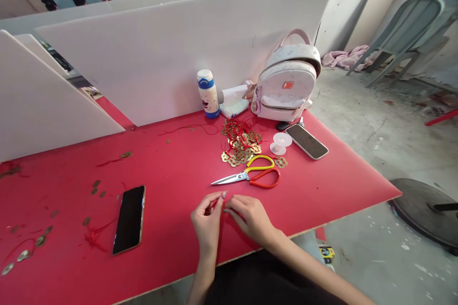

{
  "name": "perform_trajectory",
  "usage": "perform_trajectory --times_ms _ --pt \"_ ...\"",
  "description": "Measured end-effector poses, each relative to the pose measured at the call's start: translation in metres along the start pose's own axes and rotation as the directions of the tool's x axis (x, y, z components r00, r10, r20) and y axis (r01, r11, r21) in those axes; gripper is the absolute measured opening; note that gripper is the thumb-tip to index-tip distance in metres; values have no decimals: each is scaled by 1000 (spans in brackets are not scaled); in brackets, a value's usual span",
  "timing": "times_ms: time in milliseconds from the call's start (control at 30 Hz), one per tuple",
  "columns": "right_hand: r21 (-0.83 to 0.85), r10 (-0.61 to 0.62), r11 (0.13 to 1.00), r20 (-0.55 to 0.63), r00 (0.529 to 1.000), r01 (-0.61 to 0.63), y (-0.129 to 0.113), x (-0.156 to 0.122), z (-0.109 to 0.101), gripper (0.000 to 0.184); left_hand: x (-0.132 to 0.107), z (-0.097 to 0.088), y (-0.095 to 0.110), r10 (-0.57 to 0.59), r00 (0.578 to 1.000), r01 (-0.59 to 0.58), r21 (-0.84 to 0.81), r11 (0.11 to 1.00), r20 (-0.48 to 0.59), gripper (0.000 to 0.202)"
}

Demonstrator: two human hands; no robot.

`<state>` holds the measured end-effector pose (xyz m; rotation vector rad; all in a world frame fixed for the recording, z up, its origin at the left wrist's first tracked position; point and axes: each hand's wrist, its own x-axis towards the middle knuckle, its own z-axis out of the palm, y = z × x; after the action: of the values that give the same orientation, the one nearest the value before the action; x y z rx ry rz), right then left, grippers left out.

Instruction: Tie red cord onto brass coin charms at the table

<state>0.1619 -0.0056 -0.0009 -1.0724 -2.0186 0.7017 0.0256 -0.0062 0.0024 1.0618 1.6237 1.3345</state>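
My left hand [207, 214] is closed in a pinch near the table's front edge, with a bit of red cord [213, 204] showing between its fingers. Close beside it, my right hand [248, 214] is also pinched, its fingertips almost meeting the left ones; whatever they grip is too small to make out. Just beyond the hands lie scissors [246, 177] with one yellow and one red handle, blades pointing left. Behind them is a pile of brass coin charms [238, 145] tied with red cord. A single charm [281, 162] rests by the red handle.
On the red table [171, 209] are a black phone [129, 219], a second phone [307, 142], a clear spool [281, 143], a bottle [208, 95], a tissue pack [234, 106] and a pale backpack [288, 86]. Loose coins [40, 241] lie left. White panels [179, 52] border the back.
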Motion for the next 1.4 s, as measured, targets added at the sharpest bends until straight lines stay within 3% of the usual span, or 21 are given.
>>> perform_trajectory --times_ms 100,167,333,567,733,900,1167,1400 --pt "-54 -6 999 -10 1000 5 1 6 -6 25 -1 -6 0 247 968 -251 250 935 47 11" --pt "-41 21 999 -30 999 -23 4 10 -9 24 -1 -9 0 287 953 -303 318 899 98 11" --pt "5 91 996 -104 990 -91 13 17 -15 20 2 -12 -1 173 967 -227 324 918 187 14" --pt "40 110 993 -64 992 -108 18 23 -21 19 8 -11 2 18 958 -97 266 959 286 18" --pt "119 167 980 -65 984 -159 21 25 -16 18 13 -10 2 -23 949 -54 236 970 315 17" --pt "210 225 955 -48 973 -211 27 28 -13 15 17 -8 4 -11 948 -58 206 977 317 16" --pt "338 200 921 13 980 -192 44 37 -20 4 21 -10 0 92 951 -146 165 975 297 14" --pt "394 208 896 40 977 -207 49 36 -16 8 26 -8 -3 146 933 -214 182 960 328 13"
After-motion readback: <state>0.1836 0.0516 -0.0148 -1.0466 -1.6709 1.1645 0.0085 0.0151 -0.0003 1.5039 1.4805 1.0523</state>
